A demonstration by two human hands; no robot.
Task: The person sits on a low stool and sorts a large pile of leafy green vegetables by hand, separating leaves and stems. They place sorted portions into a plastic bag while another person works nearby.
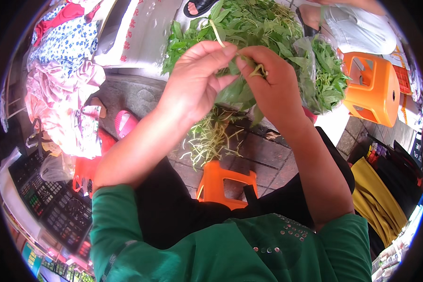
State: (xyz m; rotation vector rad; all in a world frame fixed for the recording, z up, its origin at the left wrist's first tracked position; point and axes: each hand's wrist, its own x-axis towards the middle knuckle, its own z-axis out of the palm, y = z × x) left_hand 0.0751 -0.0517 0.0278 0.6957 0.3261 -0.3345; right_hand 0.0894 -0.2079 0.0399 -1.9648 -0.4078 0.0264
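Note:
My left hand [194, 79] pinches a pale green stem [215, 32] between thumb and forefinger, its free end pointing up and away. Close beside it, my right hand [275, 81] is closed around leafy green stems. Their pale, curled ends [258, 70] poke out by the thumb, and broad leaves [238, 92] hang below the hand. The two sets of fingertips almost meet; whether they touch is hard to tell. Beyond both hands spreads a heap of leafy greens [257, 23]. Under them, on the brick paving, lies a pile of thin pale stems [211, 137].
A clear plastic bag of greens [326, 77] stands right of the heap. Farther right are an orange plastic stool [377, 90] and a seated person's leg [310, 17]. Another orange stool [215, 179] shows between my knees. Folded clothes [63, 81] are piled at left, near a white printed sack [144, 31].

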